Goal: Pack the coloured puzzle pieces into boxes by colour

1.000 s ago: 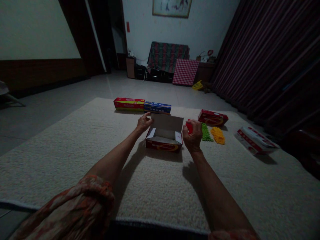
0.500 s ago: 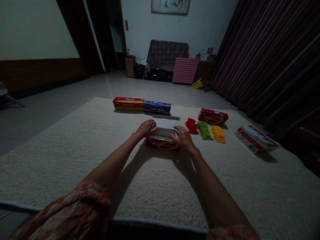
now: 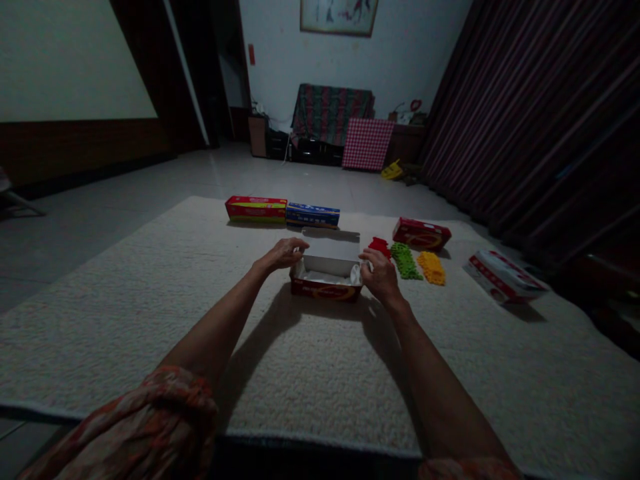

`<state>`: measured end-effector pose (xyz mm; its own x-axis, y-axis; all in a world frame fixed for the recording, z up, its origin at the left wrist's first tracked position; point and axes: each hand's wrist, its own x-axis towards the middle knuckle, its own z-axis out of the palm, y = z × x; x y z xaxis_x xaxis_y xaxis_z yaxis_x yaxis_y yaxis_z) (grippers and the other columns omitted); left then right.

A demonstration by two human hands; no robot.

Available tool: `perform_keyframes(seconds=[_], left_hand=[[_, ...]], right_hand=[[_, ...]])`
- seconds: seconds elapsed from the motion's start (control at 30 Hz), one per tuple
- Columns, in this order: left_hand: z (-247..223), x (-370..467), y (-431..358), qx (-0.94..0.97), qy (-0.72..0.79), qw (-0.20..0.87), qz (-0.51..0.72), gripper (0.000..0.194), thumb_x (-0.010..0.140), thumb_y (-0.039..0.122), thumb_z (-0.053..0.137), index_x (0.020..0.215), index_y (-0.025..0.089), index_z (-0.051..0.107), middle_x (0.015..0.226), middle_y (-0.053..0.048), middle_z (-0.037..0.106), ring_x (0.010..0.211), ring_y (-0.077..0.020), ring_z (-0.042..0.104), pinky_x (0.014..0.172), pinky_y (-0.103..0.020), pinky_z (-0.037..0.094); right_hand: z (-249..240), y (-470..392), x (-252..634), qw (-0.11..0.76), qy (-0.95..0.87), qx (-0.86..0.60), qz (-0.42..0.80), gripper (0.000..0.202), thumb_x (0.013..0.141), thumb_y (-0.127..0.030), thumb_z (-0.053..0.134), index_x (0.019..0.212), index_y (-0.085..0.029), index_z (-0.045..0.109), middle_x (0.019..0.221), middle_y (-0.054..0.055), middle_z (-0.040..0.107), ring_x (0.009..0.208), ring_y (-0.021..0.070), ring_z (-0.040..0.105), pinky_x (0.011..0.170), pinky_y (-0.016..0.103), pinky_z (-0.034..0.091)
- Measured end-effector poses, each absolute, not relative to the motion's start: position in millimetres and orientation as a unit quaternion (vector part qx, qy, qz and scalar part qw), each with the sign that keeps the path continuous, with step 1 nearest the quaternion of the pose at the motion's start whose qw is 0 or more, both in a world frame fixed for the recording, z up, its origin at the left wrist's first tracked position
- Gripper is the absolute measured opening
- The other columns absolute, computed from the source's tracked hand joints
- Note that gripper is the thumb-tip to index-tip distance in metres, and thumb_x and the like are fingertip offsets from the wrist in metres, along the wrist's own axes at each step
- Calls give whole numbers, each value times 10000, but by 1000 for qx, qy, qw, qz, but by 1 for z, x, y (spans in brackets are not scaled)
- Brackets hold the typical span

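A small dark-red cardboard box (image 3: 326,291) stands on the pale quilted mat, its white-lined lid (image 3: 331,245) raised at the back. White crumpled lining shows inside it. My left hand (image 3: 285,255) is at the box's left end, with thumb and fingers closed at the edge beside the lid. At the right end, my right hand (image 3: 381,272) pinches around the side flap; part of that flap is hidden by the fingers. To the right lie a red knitted bundle (image 3: 380,247), a green one (image 3: 406,261) and a yellow one (image 3: 431,267).
Behind the box stand a red-and-green carton (image 3: 257,209) and a blue carton (image 3: 313,215), end to end. Another dark-red box (image 3: 421,234) sits beyond the bundles. A white-and-red box (image 3: 505,277) is at far right on the mat (image 3: 150,293).
The box's lid has swung up and back, exposing the lined inside. My hands have moved apart, from over the top to the two ends of the box.
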<state>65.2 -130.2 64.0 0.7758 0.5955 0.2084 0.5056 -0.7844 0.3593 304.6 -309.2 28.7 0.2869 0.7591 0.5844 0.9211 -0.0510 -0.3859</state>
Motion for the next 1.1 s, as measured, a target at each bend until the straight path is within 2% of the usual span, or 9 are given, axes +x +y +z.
perform_keyframes(seconds=[0.13,0.27,0.37,0.5,0.63,0.73,0.93,1.1], left_hand=[[65,56,-126,936,299,117,143,507,716,46,550,1170,157,747,1113,-87,772,971,-221,721,903,-301,553],[60,57,-128,946,281,77,145,407,703,84,621,1069,176,775,1198,-107,733,1162,-270,652,1007,-337,518],[58,62,-131,953,263,59,138,302,703,102,648,959,183,786,1134,-120,735,1132,-286,653,968,-344,535],[55,67,-135,958,252,58,127,282,750,77,596,933,182,782,1066,-102,744,1000,-231,698,911,-294,549],[49,72,-139,947,279,58,147,301,853,210,581,1100,169,748,1209,-140,699,1097,-269,679,961,-355,548],[43,76,-141,939,298,60,158,336,842,272,623,1147,177,726,1262,-147,668,1121,-292,670,971,-392,552],[34,82,-136,926,327,78,172,436,728,83,622,1129,200,745,1221,-98,706,1105,-245,690,1015,-324,527],[29,88,-129,905,371,94,187,415,730,75,603,1090,195,772,1193,-99,742,1105,-259,700,1010,-327,534]], right_hand=[[36,-323,305,250,-567,-774,-128,289,829,-120,542,1027,-146,752,1276,156,683,1211,302,588,1050,459,403],[46,-329,294,161,-565,-799,-126,254,889,-182,551,1015,-179,772,1162,136,716,1150,301,597,995,436,390],[51,-327,286,126,-551,-820,-92,311,935,-182,491,1114,-178,746,1111,142,726,1074,269,640,924,374,420],[53,-320,281,147,-523,-838,-39,358,993,-242,440,1259,-127,650,1166,157,719,1074,230,663,896,307,444],[51,-314,275,172,-491,-854,-20,510,942,-396,567,1348,-87,564,1259,187,676,1172,266,627,951,317,452],[46,-309,273,187,-475,-860,-11,515,894,-330,603,1353,-98,559,1286,197,657,1182,285,619,954,336,465],[31,-297,284,248,-477,-843,-7,440,809,-153,586,1246,-125,637,1137,170,696,1046,268,658,884,326,488],[24,-289,294,280,-481,-831,-5,459,777,-104,562,1226,-121,653,1025,126,693,927,226,646,834,302,491]])
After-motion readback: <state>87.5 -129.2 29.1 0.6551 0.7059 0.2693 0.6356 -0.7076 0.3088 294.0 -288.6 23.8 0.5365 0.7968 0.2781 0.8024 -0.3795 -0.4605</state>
